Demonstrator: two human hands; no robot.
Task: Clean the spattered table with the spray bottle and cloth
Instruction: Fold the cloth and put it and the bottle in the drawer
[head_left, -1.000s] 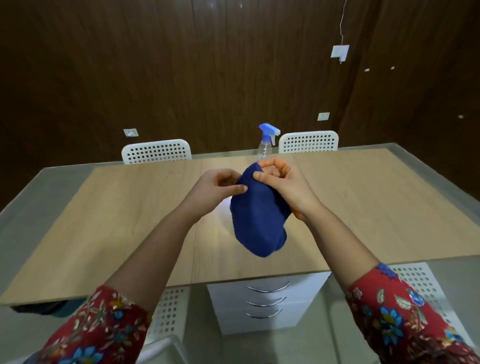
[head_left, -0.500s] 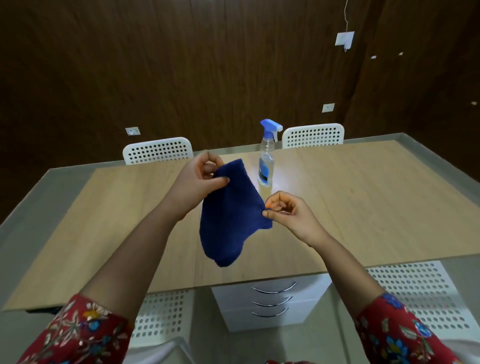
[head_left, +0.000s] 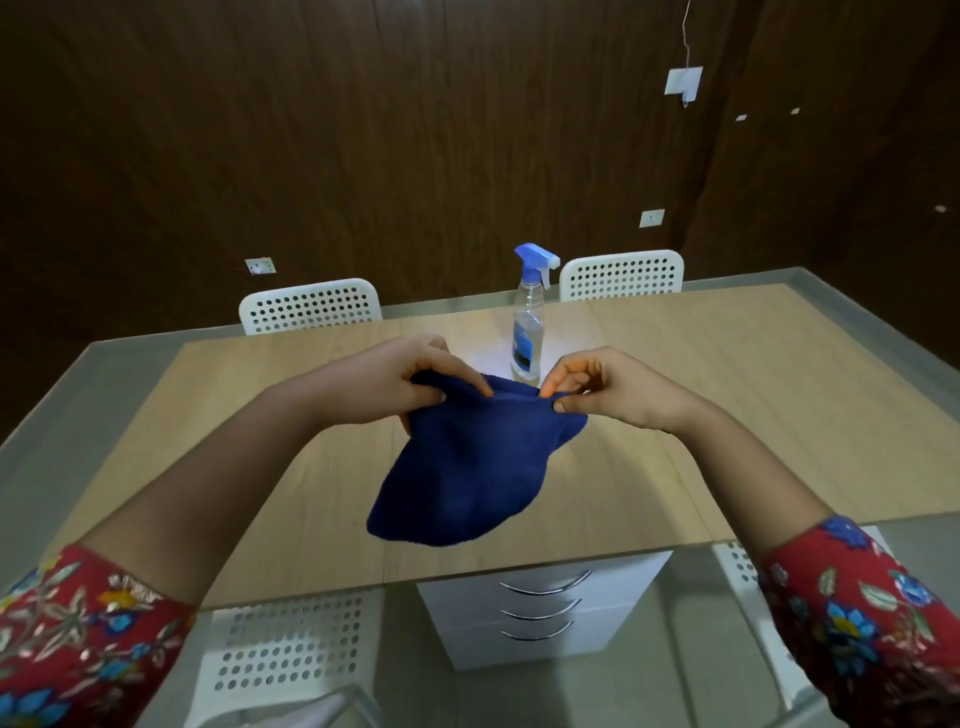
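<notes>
A dark blue cloth (head_left: 467, 467) hangs in the air above the wooden table (head_left: 753, 415), held by its top edge. My left hand (head_left: 410, 384) grips the cloth's upper left part. My right hand (head_left: 602, 387) pinches the upper right corner between thumb and fingertips. Behind the hands, a clear spray bottle (head_left: 529, 322) with a blue trigger head stands upright on the table, with neither hand touching it.
Two white perforated chairs (head_left: 311, 306) (head_left: 623, 275) stand at the table's far side against a dark panelled wall. A white drawer unit (head_left: 540, 608) sits under the near edge. More white chair seats (head_left: 291, 654) flank it below.
Both hands came level and spread the cloth's top edge between them. My right hand rose from a lower corner to the upper right. The cloth now hangs wider.
</notes>
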